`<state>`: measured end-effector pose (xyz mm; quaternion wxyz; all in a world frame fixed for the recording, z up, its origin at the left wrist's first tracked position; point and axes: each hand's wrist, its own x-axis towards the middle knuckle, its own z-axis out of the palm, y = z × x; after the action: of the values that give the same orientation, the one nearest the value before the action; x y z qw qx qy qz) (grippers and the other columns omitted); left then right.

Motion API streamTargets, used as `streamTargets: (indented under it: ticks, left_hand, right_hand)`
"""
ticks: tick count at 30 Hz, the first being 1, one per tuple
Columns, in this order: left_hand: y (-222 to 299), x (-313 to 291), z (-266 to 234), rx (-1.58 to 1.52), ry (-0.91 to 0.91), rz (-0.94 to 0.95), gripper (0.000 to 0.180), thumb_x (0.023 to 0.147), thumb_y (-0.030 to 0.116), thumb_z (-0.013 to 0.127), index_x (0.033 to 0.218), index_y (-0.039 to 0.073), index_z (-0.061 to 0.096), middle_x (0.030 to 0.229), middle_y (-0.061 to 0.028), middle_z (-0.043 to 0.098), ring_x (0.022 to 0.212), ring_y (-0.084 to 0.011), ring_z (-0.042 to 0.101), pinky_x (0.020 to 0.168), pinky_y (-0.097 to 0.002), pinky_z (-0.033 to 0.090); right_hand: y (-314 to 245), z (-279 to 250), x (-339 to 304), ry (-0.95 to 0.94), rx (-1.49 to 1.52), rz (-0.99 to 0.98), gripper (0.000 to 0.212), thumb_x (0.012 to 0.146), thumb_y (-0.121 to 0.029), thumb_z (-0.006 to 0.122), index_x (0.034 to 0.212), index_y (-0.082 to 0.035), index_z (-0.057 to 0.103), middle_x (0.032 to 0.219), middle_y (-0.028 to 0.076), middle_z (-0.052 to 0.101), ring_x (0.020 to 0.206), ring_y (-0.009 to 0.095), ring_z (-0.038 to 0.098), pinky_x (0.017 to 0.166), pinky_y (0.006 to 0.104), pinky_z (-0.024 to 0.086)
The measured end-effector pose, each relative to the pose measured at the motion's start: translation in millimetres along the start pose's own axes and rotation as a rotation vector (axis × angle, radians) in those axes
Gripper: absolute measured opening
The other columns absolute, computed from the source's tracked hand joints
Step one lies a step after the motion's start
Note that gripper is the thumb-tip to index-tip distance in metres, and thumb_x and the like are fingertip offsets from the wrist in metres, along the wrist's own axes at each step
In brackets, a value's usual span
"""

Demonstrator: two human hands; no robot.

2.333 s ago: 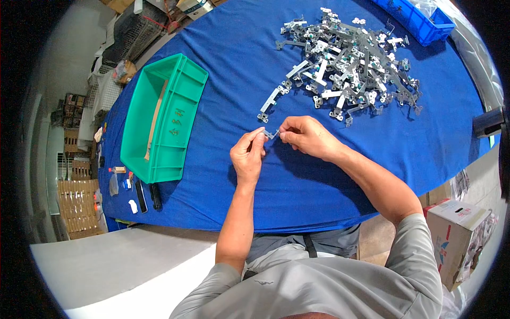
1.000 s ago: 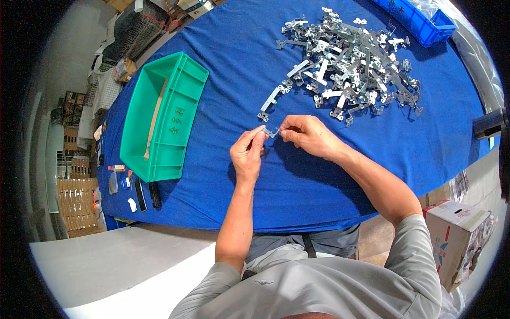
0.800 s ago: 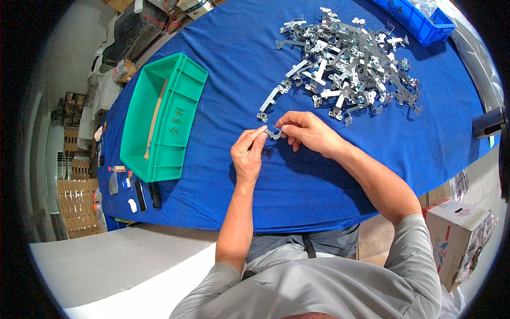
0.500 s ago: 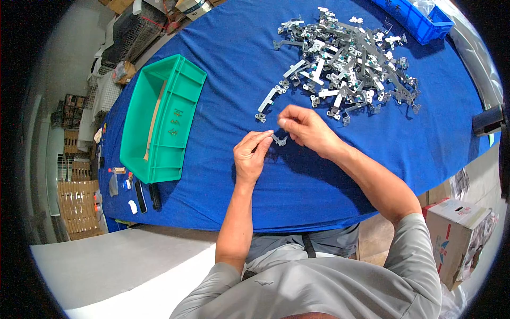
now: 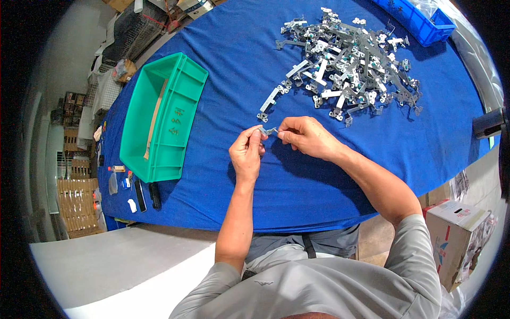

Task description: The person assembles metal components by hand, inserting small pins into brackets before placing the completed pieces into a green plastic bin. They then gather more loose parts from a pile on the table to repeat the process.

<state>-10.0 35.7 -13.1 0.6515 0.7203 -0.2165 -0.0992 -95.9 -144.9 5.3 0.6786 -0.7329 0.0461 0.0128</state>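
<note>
Between thumb and fingers, my left hand (image 5: pixel 246 154) pinches a small metal bracket (image 5: pixel 269 131) just above the blue cloth. My right hand (image 5: pixel 308 137) is closed at the bracket's right end, its thumb and forefinger pressed together there. Whether a smaller part sits in those right fingertips is too small to make out. Just beyond the hands lies a row of metal brackets (image 5: pixel 270 102), leading up to a large heap of similar brackets (image 5: pixel 350 69), some with green bits on them.
A green plastic bin (image 5: pixel 178 122) with cardboard inside stands at the left. Far right is a blue plastic crate (image 5: pixel 425 26). Small bottles, a black strip-like object (image 5: pixel 140 195) and other small items lie at the left edge. A cardboard box (image 5: pixel 457 234) stands beyond the table's right side.
My right hand has come down to meet the bracket. My left hand has shifted slightly left, and the bracket has turned so that it spans between both hands' fingertips.
</note>
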Motion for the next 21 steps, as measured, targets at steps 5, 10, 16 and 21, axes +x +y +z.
streamTargets:
  ticks: [5, 10, 16, 21]
  left_hand:
    - [5.7, -0.5, -1.9, 0.149, -0.038, 0.151, 0.015, 0.091, 0.007, 0.067, 0.104, 0.001, 0.073, 0.083, -0.0036, 0.068, 0.065, -0.0064, 0.055, 0.058, -0.0214, 0.043]
    - [5.3, 0.9, -0.5, 0.195, -0.041, 0.269, 0.014, 0.087, 0.003, 0.07, 0.099, -0.001, 0.074, 0.084, -0.0052, 0.068, 0.071, -0.0103, 0.059, 0.065, -0.0239, 0.046]
    - [15.1, 0.3, 0.9, 0.248, -0.13, 0.299, 0.013, 0.086, 0.003, 0.07, 0.098, -0.001, 0.074, 0.085, -0.0082, 0.071, 0.076, -0.0134, 0.064, 0.069, -0.025, 0.049]
    - [10.7, 0.2, 1.2, 0.295, -0.166, 0.341, 0.014, 0.091, 0.006, 0.066, 0.101, -0.001, 0.073, 0.085, -0.0076, 0.069, 0.072, -0.0109, 0.061, 0.065, -0.0231, 0.047]
  right_hand:
    - [0.1, -0.7, -0.2, 0.041, -0.043, 0.013, 0.017, 0.096, -0.017, 0.059, 0.099, -0.001, 0.064, 0.074, 0.001, 0.06, 0.062, 0.008, 0.055, 0.053, 0.0253, 0.046]
    - [5.1, -2.3, 2.0, 0.034, 0.261, 0.03, 0.019, 0.096, -0.018, 0.06, 0.103, 0.0, 0.063, 0.08, 0.002, 0.061, 0.067, 0.009, 0.056, 0.056, 0.0243, 0.049]
    - [8.1, -7.6, 5.7, -0.094, 0.21, 0.041, 0.022, 0.098, -0.023, 0.059, 0.103, -0.002, 0.064, 0.078, -0.001, 0.058, 0.067, 0.007, 0.055, 0.056, 0.0229, 0.048]
    - [7.9, -3.7, 7.3, 0.192, 0.387, -0.058, 0.02, 0.098, -0.024, 0.06, 0.096, -0.004, 0.064, 0.077, -0.001, 0.061, 0.061, 0.005, 0.052, 0.051, 0.0205, 0.043]
